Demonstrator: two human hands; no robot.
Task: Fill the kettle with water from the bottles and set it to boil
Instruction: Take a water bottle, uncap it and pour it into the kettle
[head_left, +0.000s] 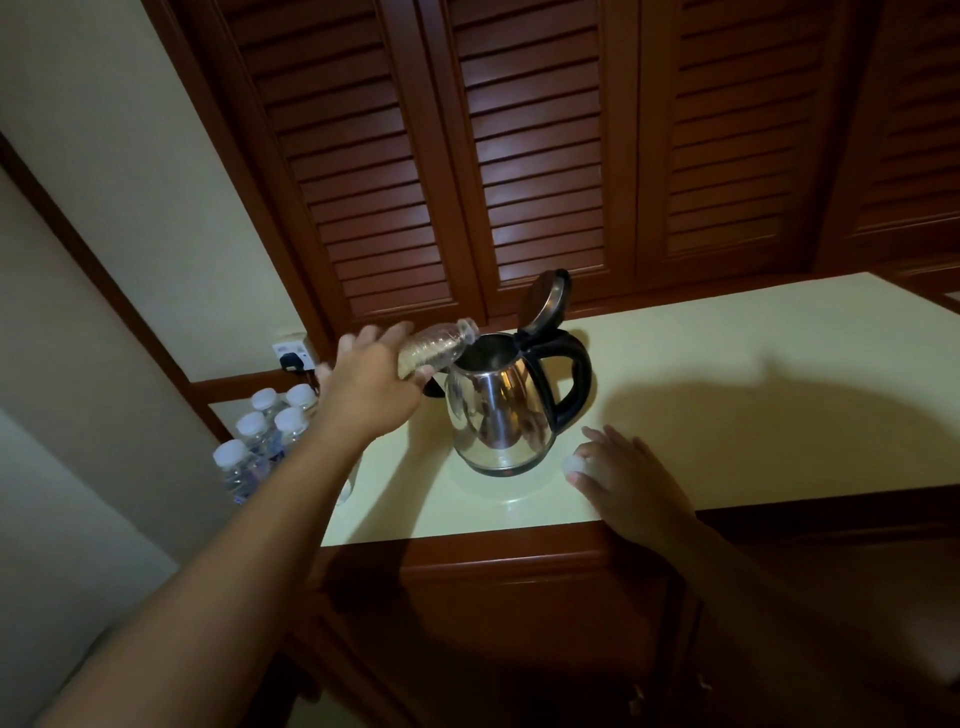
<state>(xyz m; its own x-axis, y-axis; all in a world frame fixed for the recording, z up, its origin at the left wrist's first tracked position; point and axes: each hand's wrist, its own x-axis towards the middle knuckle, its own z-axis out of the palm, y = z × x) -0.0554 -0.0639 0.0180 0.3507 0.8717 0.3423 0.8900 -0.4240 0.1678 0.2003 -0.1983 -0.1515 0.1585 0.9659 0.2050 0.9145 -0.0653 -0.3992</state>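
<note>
Holding one bottle (439, 345) over one kettle (498, 415); five capped bottles (254, 431) nearby.

I take this for a hotel room or some similar guest room rather than a proper kitchen. A tall run of dark louvred wooden doors (519, 156), the kind that front a wardrobe, rises straight behind a pale counter (753, 374) edged in the same reddish wood. A small steel electric kettle (498, 415) stands on the counter. Lower down to the left, a cluster of white-capped water bottles (267, 431) sits near a wall socket (287, 347) with a black plug (292, 361) in it, against plain cream walls (130, 156).
</note>
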